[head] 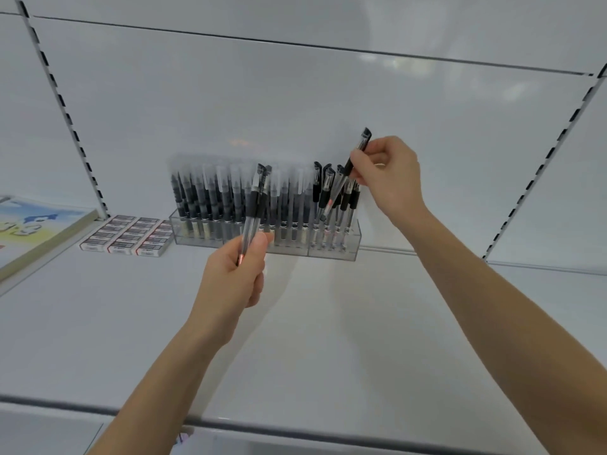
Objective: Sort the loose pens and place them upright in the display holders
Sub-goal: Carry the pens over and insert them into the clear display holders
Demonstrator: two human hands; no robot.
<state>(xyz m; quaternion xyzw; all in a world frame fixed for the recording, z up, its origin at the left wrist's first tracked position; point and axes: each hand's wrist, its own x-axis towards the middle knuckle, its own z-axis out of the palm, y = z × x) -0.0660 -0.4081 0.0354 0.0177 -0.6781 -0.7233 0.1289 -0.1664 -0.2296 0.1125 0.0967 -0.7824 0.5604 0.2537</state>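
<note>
A clear-barrelled, black-capped pen (348,165) is pinched by the right hand (391,172), its long axis tilted with the tip down-left into the right compartment of the clear acrylic holder (348,254). Two similar pens (254,205) are gripped upright in the left hand (236,274), nearer.

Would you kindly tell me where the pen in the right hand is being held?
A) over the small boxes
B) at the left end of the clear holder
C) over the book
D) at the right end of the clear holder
D: the right hand pinches a tilted pen at the right end of the clear holder.
</note>
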